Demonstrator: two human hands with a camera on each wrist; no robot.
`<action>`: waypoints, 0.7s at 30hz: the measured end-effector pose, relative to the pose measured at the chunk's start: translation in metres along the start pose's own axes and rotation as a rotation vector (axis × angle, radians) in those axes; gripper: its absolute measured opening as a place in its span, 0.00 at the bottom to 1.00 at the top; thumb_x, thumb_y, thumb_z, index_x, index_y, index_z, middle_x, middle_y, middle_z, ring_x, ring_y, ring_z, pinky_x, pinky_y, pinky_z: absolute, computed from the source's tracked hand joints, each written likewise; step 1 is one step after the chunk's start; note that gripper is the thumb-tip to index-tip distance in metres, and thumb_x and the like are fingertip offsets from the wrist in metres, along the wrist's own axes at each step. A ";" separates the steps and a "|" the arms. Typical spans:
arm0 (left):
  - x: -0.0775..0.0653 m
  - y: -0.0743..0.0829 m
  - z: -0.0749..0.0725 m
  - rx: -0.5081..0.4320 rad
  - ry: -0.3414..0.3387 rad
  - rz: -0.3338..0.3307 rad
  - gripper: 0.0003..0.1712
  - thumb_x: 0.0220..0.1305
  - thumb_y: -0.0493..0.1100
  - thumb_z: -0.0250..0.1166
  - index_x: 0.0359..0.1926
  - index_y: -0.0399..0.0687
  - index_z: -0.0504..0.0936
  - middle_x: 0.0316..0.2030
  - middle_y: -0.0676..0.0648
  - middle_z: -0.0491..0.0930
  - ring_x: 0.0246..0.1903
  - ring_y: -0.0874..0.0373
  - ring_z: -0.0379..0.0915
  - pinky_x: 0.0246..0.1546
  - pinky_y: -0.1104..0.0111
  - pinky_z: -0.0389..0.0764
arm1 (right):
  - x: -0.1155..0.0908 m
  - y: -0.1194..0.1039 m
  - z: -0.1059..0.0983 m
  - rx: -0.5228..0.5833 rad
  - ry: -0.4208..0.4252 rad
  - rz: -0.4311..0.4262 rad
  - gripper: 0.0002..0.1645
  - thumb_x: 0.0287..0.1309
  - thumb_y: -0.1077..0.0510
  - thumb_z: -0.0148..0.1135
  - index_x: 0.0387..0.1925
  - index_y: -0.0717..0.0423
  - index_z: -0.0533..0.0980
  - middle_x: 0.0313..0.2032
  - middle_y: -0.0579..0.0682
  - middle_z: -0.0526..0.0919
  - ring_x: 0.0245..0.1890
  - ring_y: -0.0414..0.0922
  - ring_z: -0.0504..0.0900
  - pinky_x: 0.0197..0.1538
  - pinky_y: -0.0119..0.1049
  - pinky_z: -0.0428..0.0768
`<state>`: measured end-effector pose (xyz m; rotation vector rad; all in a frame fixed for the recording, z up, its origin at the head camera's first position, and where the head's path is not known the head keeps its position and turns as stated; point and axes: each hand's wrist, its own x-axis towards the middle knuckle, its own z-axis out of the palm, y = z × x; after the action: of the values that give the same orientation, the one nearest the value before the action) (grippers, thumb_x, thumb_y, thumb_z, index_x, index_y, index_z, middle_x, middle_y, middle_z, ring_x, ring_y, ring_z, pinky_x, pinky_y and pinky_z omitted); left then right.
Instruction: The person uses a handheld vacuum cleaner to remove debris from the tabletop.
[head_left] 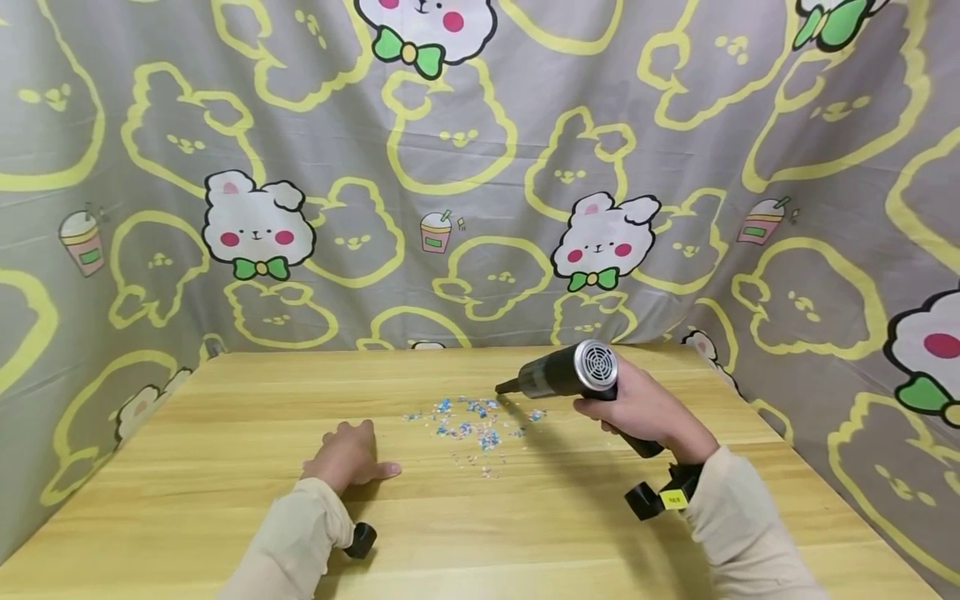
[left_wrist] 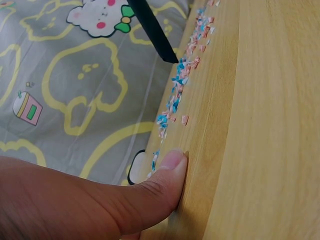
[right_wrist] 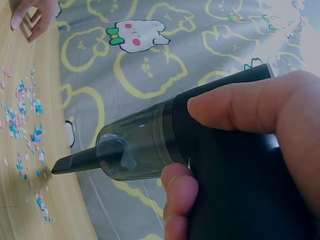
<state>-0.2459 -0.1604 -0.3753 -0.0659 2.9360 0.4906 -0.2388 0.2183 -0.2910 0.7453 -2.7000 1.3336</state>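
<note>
My right hand (head_left: 637, 406) grips a black handheld vacuum cleaner (head_left: 551, 375) by its handle, with the thumb along its body in the right wrist view. Its clear dust cup (right_wrist: 132, 142) has some pale scraps inside. The narrow nozzle (right_wrist: 75, 162) points down at the far right part of a scatter of small blue, pink and white paper scraps (head_left: 487, 437), its tip close over the wood. To the left of the scraps, my left hand (head_left: 348, 457) rests on the tabletop, thumb stretched toward them and nothing held.
The scraps lie on a light wooden table (head_left: 225, 433). A grey curtain (head_left: 480, 208) with yellow outlines and white rabbits rises behind the table and along both sides. A black wrist camera (head_left: 643, 500) sits below my right hand, above the wood.
</note>
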 end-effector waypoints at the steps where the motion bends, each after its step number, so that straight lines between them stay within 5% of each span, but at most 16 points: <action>1: 0.000 0.000 0.000 0.000 -0.001 0.000 0.51 0.45 0.64 0.71 0.61 0.33 0.66 0.58 0.20 0.61 0.57 0.21 0.53 0.44 0.20 0.57 | 0.000 0.000 0.000 0.002 -0.002 -0.001 0.35 0.50 0.63 0.68 0.59 0.61 0.63 0.37 0.61 0.79 0.15 0.45 0.74 0.20 0.40 0.79; 21: 0.000 -0.001 0.000 0.003 -0.001 0.018 0.52 0.46 0.64 0.71 0.62 0.33 0.65 0.58 0.20 0.61 0.57 0.20 0.54 0.43 0.20 0.57 | 0.002 0.004 -0.001 0.040 -0.013 0.034 0.35 0.51 0.64 0.66 0.60 0.61 0.61 0.31 0.59 0.77 0.15 0.45 0.73 0.20 0.39 0.78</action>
<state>-0.2457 -0.1618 -0.3755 -0.0394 2.9382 0.4887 -0.2428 0.2205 -0.2928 0.7171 -2.7156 1.3986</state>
